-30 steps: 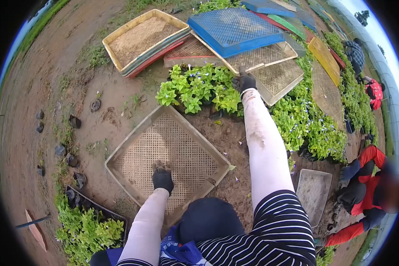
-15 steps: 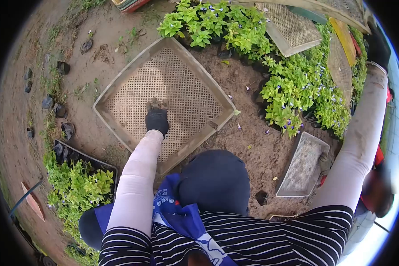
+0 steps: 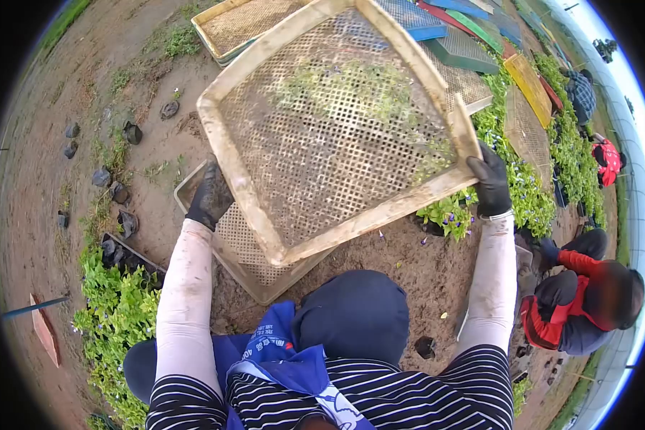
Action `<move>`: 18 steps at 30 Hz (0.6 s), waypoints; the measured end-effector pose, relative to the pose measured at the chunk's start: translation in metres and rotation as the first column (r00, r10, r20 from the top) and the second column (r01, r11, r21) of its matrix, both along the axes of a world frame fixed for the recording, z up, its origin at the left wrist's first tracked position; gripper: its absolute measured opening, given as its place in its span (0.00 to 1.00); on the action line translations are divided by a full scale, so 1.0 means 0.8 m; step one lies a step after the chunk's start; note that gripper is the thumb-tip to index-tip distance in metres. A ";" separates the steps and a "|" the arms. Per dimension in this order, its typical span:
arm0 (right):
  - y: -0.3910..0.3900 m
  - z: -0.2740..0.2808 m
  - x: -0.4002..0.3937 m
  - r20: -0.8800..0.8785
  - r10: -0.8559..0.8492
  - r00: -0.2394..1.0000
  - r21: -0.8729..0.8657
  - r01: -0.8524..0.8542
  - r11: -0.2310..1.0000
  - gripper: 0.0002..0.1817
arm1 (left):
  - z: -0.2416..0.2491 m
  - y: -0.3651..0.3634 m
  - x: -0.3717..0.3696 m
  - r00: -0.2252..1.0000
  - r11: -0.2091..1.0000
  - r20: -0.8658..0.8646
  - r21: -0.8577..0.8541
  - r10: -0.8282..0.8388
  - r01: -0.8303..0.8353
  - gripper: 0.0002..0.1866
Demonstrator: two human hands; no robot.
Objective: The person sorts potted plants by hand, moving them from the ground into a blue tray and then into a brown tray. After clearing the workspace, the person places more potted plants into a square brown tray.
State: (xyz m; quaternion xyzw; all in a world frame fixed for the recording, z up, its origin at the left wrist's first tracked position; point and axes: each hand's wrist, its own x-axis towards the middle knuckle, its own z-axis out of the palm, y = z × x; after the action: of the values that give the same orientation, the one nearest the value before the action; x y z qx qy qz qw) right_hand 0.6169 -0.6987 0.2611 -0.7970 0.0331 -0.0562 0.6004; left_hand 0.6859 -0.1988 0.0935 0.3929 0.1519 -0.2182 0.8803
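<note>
A shallow beige plastic mesh tray point(image 3: 337, 136) is held up in front of me, tilted, with plants and soil showing through its holes. My left hand point(image 3: 211, 197), in a black glove, is closed at its left rim, some fingers hidden. My right hand point(image 3: 491, 179), also black-gloved, grips the right corner with its fingers over the rim. Under the raised tray, a second mesh tray point(image 3: 254, 247) lies on the muddy ground, partly covered from view.
Leafy plants with small purple flowers point(image 3: 509, 172) grow at right, and more plants point(image 3: 118, 308) stand at left. Stacked trays point(image 3: 247, 25) and a yellow tray point(image 3: 529, 89) lie farther back. A person in red point(image 3: 580, 294) crouches at right. Black pots point(image 3: 132, 132) dot the ground.
My right hand has come in from the far right with a tray now raised before me. My left hand has left the ground tray's mesh and moved to the raised tray's left rim.
</note>
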 end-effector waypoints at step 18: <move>0.111 -0.333 0.021 -0.359 0.075 0.930 -0.351 -0.209 0.913 0.28 | 0.000 -0.011 -0.163 0.757 0.584 -0.262 0.504 -0.598 0.636 0.19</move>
State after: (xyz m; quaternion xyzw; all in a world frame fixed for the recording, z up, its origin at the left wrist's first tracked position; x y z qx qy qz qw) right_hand 0.6334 -0.6096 -0.0049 -0.8968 0.0652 0.1206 0.4206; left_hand 0.5553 -0.2074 0.0937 0.6558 0.0913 -0.4668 0.5863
